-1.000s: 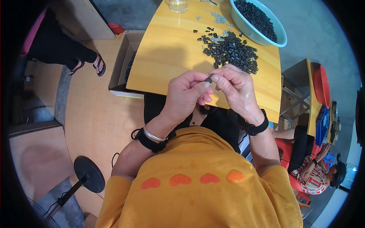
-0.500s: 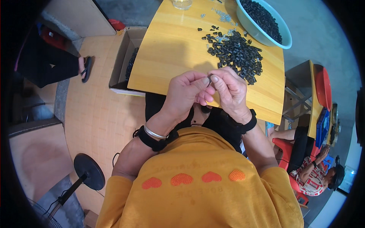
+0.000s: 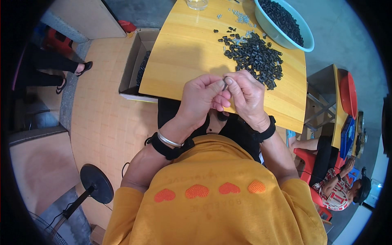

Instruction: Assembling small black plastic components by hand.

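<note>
Fingertips together, my left hand and my right hand meet just over the near edge of the wooden table. Both are closed in a pinch on one small dark part, mostly covered by the thumbs and fingers; its exact kind cannot be made out. Beyond the hands lies a heap of small black plastic parts. Small silvery screw-like pieces are scattered behind the heap, some mixed into its far side.
A pale green basin full of black parts stands at the table's far right. A clear glass dish sits at the back. Left of the table is a cardboard box. Another person sits at the right; someone's legs show at far left.
My hands stay pinched together in nearly the same place, with the fingers shifting slightly around the small part. At far left the other person's legs have moved, with both feet now showing.
</note>
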Action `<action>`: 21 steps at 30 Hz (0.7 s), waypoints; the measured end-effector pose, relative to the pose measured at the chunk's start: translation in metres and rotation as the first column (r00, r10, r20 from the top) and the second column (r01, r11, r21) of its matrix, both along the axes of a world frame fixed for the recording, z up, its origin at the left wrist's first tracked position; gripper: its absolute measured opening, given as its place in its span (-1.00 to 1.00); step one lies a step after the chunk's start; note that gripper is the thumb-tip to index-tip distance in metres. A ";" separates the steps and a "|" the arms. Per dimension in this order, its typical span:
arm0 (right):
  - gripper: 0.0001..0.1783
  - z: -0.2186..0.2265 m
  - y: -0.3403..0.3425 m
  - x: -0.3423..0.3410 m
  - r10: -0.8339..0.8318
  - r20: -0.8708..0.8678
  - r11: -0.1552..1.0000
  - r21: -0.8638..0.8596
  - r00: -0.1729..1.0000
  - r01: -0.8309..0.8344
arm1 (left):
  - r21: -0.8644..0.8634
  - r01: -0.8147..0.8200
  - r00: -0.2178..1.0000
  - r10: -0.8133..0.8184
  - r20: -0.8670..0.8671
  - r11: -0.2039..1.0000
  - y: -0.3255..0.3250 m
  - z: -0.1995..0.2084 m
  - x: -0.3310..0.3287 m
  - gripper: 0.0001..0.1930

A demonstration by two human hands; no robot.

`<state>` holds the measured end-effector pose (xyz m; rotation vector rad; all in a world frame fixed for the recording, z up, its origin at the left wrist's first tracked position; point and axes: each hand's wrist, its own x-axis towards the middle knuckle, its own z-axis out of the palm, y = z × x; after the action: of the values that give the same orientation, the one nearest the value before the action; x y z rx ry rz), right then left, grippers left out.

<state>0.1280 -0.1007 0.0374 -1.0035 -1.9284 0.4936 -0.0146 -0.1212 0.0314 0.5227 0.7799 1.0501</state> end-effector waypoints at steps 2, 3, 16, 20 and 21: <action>-0.93 0.001 -0.002 -0.002 -0.005 0.013 1.000 -0.029 1.000 0.005 | 0.039 -0.051 0.995 0.054 -0.080 0.998 -0.002 -0.002 0.002 -0.87; -0.93 0.000 -0.003 -0.002 0.001 0.006 0.999 -0.054 1.000 0.000 | 0.040 -0.051 0.995 0.054 -0.080 0.998 -0.003 -0.004 0.002 -0.87; -0.93 -0.009 -0.006 0.004 0.086 0.063 0.994 -0.071 0.994 -0.082 | 0.035 -0.002 0.996 0.006 -0.088 0.999 -0.006 -0.017 -0.001 -0.85; -0.85 -0.009 -0.008 0.006 0.110 0.106 0.991 -0.083 0.988 -0.102 | -0.014 -0.035 0.996 0.034 -0.085 0.999 -0.005 -0.019 0.001 -0.87; -0.79 -0.006 -0.008 0.007 0.136 0.159 0.987 -0.109 0.978 -0.119 | -0.015 -0.035 0.996 0.034 -0.086 0.999 -0.004 -0.019 0.001 -0.87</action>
<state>0.1353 -0.1089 0.0319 -1.0147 -2.1446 0.6001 -0.0138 -0.1254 0.0119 0.5450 0.8752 1.0580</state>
